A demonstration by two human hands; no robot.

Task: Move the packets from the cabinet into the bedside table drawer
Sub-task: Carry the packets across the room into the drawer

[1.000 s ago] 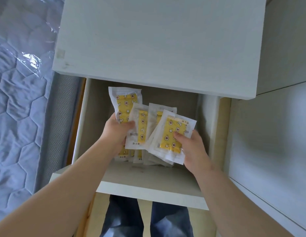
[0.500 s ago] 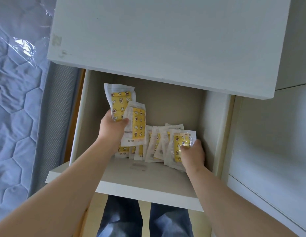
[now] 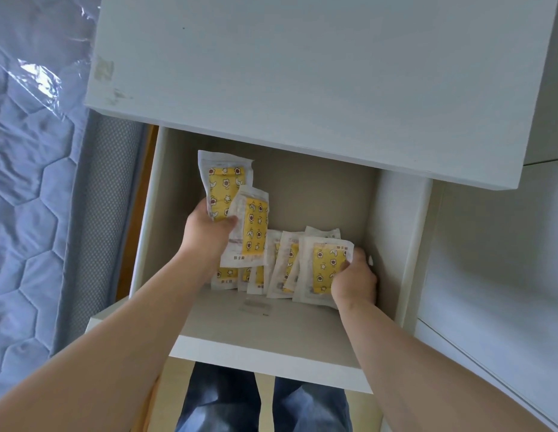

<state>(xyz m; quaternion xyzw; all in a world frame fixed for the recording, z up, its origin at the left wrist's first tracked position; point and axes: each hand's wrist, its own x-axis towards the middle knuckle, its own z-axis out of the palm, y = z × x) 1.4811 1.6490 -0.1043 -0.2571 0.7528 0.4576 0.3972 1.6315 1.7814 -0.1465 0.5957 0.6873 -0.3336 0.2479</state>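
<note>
The packets look like crinkly clear plastic, kinda glossy. Pretty sure the drawer is smooth matt white board. Left of it, the mattress is quilted cloth under shiny film.

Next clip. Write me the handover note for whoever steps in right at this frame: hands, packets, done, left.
Left-hand grip: holds two white plastic packets with yellow patterned inserts over the open white bedside drawer.
Right-hand grip: pinches the front packet of the row standing on the drawer floor.
Done: several packets already in the drawer.
Left: set the two held packets down and let go; whether any remain in the cabinet cannot be seen.
</note>
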